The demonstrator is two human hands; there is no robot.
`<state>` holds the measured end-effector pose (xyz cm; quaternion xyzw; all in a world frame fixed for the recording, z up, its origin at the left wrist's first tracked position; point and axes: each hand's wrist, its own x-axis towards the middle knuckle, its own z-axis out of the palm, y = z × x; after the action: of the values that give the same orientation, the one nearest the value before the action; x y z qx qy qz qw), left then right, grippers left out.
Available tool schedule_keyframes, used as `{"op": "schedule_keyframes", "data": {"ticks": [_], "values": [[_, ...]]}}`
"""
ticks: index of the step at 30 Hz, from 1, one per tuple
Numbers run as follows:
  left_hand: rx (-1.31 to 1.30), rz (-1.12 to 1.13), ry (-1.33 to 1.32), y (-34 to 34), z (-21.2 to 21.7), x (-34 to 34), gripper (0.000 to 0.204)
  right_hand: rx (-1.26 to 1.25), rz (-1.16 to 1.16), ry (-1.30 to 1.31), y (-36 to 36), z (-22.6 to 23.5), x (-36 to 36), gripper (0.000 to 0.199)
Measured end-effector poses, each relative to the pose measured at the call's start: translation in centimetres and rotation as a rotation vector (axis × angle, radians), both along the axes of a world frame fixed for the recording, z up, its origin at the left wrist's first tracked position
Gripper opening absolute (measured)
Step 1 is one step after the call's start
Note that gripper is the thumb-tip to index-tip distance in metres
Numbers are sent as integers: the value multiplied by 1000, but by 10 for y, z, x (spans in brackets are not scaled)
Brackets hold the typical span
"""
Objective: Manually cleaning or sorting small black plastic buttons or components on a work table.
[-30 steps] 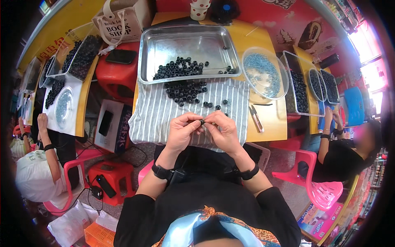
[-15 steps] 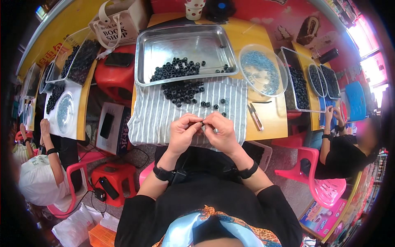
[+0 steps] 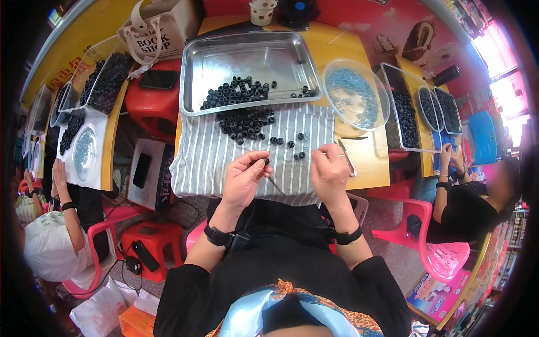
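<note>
My left hand (image 3: 245, 180) pinches a small black ring (image 3: 266, 161) between thumb and forefinger, just above a striped cloth (image 3: 213, 160). My right hand (image 3: 330, 171) hovers to its right over the cloth, fingers curled down near a few loose black rings (image 3: 300, 154); what it holds I cannot tell. A pile of black rings (image 3: 244, 121) spills from a metal tray (image 3: 224, 62) onto the cloth.
A clear round dish of blue-grey small parts (image 3: 353, 101) sits right of the tray, with a thin tool (image 3: 346, 159) beside it. Other people work at both sides, with trays of black rings (image 3: 405, 115). Red stools (image 3: 154, 101) and a paper bag (image 3: 157, 31) stand left.
My hands have come apart: the right hand has moved right, away from the left, which keeps the ring. The view has shifted slightly.
</note>
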<state>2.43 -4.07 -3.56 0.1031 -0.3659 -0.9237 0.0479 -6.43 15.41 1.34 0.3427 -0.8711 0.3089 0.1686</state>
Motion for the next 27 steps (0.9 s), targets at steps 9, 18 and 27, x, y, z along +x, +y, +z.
{"op": "schedule_keyframes", "data": {"ticks": [9,18,27], "values": [[71,-31,31,0,-1,-2,18,179,109,-61,-51,-10,10,13],[-24,-59,64,2,-2,-1,15,-478,327,-699,-45,3,21,7],[-32,-190,136,-7,2,1,13,-481,346,-930,-41,2,17,12]]}}
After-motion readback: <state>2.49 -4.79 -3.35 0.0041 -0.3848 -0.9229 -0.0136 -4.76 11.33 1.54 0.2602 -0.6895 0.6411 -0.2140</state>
